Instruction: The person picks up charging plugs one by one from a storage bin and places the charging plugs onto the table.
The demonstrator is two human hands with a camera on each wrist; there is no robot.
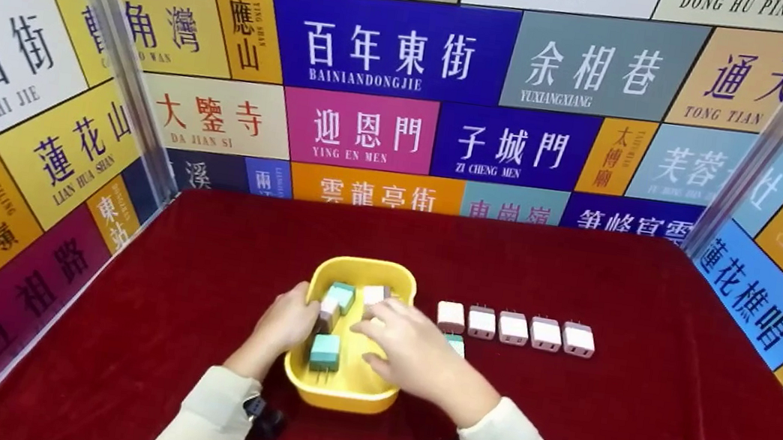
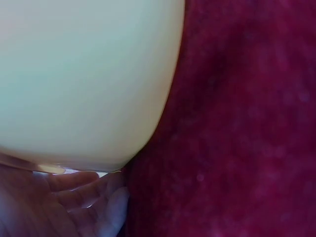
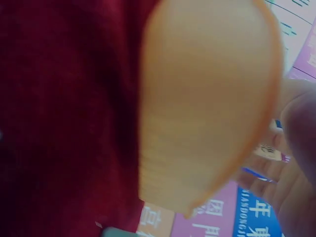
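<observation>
A yellow plastic basket point(image 1: 337, 399) stands on the dark red cloth, its outer wall filling much of both wrist views. My left hand point(image 1: 287, 320) holds its left rim, with the fingers point(image 2: 74, 190) along the outside. Over the right half of the basket reaches my right hand point(image 1: 412, 348), fingers spread and thumb apart. Its fingertips are right at a white charger plug point(image 1: 375, 294) at the far end inside. Also in the basket lie a teal charger plug point(image 1: 325, 348) with prongs toward me, another teal plug point(image 1: 341, 297) and a white plug point(image 1: 328, 314).
To the right of the basket, several white charger plugs point(image 1: 513, 328) lie in a row on the red cloth point(image 1: 636, 434). A teal plug point(image 1: 454, 344) is partly hidden behind my right hand. Walls of colourful sign panels point(image 1: 392, 46) enclose the table at the back and sides.
</observation>
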